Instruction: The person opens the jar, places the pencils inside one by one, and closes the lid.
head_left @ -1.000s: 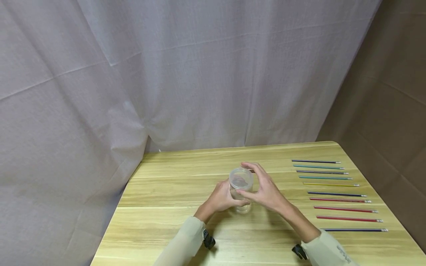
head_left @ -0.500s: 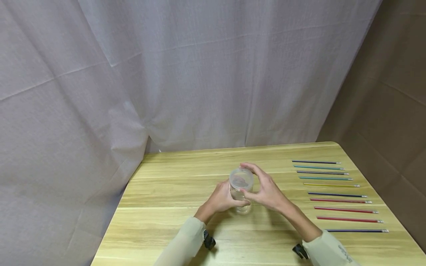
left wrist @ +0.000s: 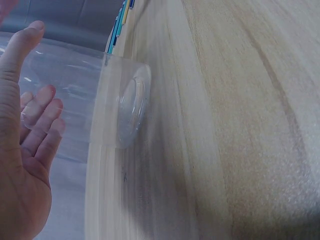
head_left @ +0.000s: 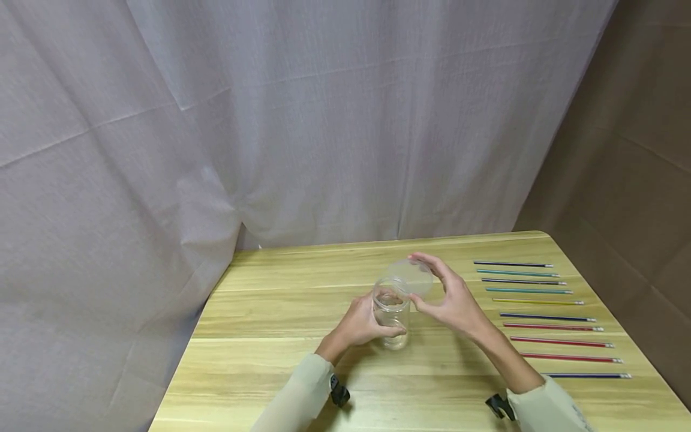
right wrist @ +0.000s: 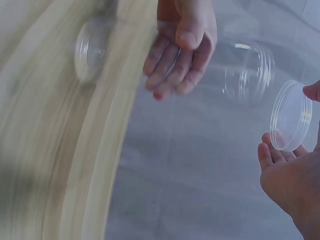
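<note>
A clear plastic jar (head_left: pixel 396 318) stands upright on the table with its mouth uncovered. My left hand (head_left: pixel 360 322) grips its side, the thumb across the front and the fingers behind; in the left wrist view those fingers show through the jar wall (left wrist: pixel 75 100). Just right of the jar's mouth, my right hand (head_left: pixel 452 299) holds the translucent screw lid (head_left: pixel 412 277) by its edge, between thumb and fingers. The right wrist view has the lid (right wrist: pixel 290 116) apart from the jar's threaded neck (right wrist: pixel 257 75).
Several pencils, among them a yellow one (head_left: pixel 537 301) and a red one (head_left: pixel 561 342), lie in a row along the right side of the wooden table (head_left: pixel 270 306). A grey curtain (head_left: pixel 324 150) hangs behind, a brown one (head_left: pixel 621 180) at right.
The lid has come off the jar and moved up and to the right in my right hand. My left hand and the jar have stayed in place.
</note>
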Action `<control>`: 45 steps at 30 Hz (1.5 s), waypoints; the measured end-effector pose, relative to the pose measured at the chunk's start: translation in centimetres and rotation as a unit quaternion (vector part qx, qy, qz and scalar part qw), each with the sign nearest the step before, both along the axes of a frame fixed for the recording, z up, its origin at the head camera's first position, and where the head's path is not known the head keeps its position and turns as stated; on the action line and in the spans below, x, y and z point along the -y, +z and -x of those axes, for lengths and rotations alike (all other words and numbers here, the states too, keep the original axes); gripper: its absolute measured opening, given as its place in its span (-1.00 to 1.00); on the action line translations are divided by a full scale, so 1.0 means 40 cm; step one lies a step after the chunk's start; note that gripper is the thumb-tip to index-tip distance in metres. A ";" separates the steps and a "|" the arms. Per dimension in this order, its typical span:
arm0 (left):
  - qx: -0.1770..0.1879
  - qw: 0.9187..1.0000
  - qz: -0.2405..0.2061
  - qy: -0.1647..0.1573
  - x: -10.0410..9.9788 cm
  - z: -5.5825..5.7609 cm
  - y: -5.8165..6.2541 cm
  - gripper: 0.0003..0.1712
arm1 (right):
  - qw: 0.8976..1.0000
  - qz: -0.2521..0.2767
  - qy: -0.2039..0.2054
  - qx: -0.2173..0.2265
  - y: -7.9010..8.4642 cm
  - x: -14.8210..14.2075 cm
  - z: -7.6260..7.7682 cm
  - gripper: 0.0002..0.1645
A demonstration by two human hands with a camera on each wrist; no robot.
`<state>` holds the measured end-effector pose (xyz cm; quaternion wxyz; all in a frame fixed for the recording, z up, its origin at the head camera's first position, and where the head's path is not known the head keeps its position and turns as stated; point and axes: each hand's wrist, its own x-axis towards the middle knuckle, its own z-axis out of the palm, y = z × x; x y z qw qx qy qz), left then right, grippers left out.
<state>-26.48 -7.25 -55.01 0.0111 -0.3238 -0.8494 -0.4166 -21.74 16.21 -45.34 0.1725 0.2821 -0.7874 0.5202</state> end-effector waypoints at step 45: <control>0.006 1.000 -0.003 0.002 -0.003 -0.005 0.004 -0.18 | 0.952 -0.169 -0.164 0.194 -0.311 -0.153 -0.297 0.02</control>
